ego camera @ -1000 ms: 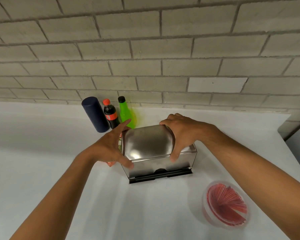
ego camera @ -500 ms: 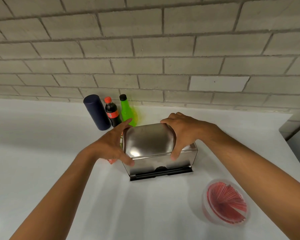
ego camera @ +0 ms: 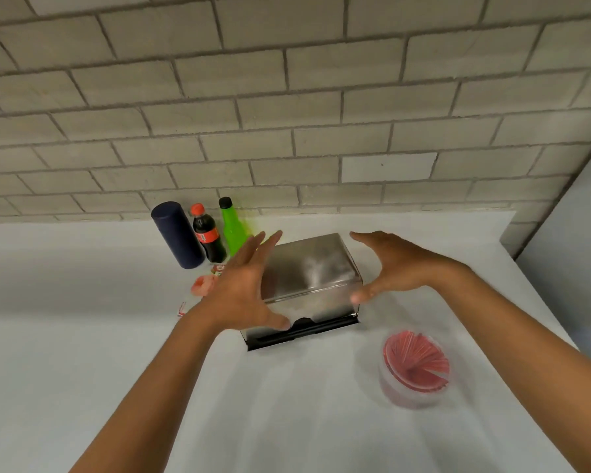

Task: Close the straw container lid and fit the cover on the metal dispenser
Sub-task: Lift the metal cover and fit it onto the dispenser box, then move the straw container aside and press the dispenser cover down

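Observation:
The metal dispenser (ego camera: 321, 303) stands on the white counter with its shiny cover (ego camera: 307, 264) sitting on top and a black slot along its front base. My left hand (ego camera: 243, 288) hovers at the dispenser's left side, fingers spread, holding nothing. My right hand (ego camera: 389, 264) is off the right side, open, with its thumb near the cover's front right corner. The round clear straw container (ego camera: 415, 368), full of red straws, stands at the front right with its clear lid on it.
A dark blue cylinder (ego camera: 176, 233), a cola bottle (ego camera: 207, 233) and a green bottle (ego camera: 232, 227) stand by the brick wall behind the dispenser. Small red items (ego camera: 202, 285) lie left of my left hand. A wall corner rises at the right.
Both hands have let go of the cover and pulled apart to the sides with fingers spread. The cover stays on the dispenser. The camera view has shifted.

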`<control>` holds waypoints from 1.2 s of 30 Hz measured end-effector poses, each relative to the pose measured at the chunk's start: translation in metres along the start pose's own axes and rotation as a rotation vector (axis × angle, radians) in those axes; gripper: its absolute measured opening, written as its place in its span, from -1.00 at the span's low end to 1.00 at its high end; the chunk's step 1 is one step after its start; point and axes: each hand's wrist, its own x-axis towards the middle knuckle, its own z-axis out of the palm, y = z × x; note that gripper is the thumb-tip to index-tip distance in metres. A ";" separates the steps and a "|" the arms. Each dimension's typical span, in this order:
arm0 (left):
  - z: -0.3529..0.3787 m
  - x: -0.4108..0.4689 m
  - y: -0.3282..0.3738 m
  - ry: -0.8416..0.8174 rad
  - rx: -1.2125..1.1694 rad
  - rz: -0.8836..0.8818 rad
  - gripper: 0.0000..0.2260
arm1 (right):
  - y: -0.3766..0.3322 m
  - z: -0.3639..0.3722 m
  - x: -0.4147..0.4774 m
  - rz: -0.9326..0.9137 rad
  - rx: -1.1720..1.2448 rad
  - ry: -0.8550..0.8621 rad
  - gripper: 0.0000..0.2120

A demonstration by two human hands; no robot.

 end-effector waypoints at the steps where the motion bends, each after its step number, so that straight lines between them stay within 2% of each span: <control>1: 0.007 -0.004 0.010 0.034 -0.040 0.050 0.27 | 0.009 0.001 -0.013 0.025 0.057 0.016 0.33; 4: 0.037 -0.019 0.040 0.042 -0.297 0.147 0.06 | 0.031 0.015 -0.059 0.074 0.261 0.075 0.11; 7: 0.075 -0.039 0.064 -0.025 -0.563 0.149 -0.05 | 0.048 0.040 -0.108 0.121 0.473 0.141 -0.07; 15: 0.159 -0.075 0.100 -0.169 -1.033 -0.119 -0.04 | 0.054 0.125 -0.207 0.285 0.938 0.424 -0.18; 19: 0.174 -0.080 0.111 -0.155 -1.114 -0.202 -0.12 | 0.044 0.162 -0.214 0.342 1.089 0.512 -0.14; 24: 0.182 -0.076 0.116 -0.166 -1.148 -0.227 -0.17 | 0.034 0.177 -0.207 0.315 1.202 0.509 -0.10; 27: 0.187 -0.071 0.120 -0.174 -1.214 -0.270 -0.23 | 0.033 0.179 -0.196 0.310 1.263 0.525 -0.19; 32: 0.202 -0.060 0.133 -0.157 -1.247 -0.248 -0.56 | 0.046 0.177 -0.179 0.292 1.297 0.473 -0.29; 36: 0.207 -0.046 0.150 -0.149 -1.273 -0.226 -0.63 | 0.073 0.161 -0.172 0.244 1.320 0.416 -0.40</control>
